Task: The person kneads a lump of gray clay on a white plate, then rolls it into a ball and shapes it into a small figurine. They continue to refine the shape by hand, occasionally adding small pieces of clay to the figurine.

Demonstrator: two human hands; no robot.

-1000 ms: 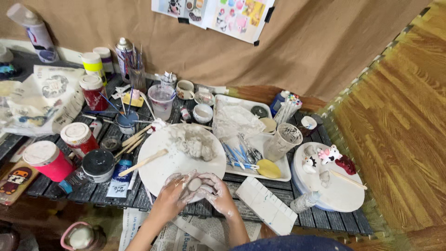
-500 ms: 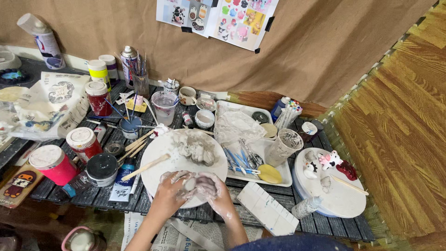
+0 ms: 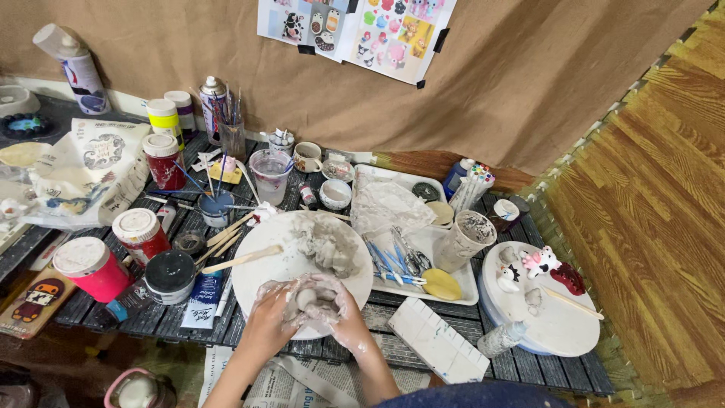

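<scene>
Both my hands are smeared with grey clay and cupped together around a small lump of clay at the near edge of a round white board. My left hand wraps the lump from the left, and my right hand presses it from the right. A larger mound of grey clay lies on the same board just beyond my fingers. A wooden modelling stick rests on the board's left side.
Paint jars and brushes crowd the left. A white tray with tools, a yellow sponge and a clay-smeared cup sits right of the board. A second round board carries small figurines; a white block lies near.
The view has shifted slightly down and left. My hands stay closed around the clay lump at the board's near edge, working it in place.
</scene>
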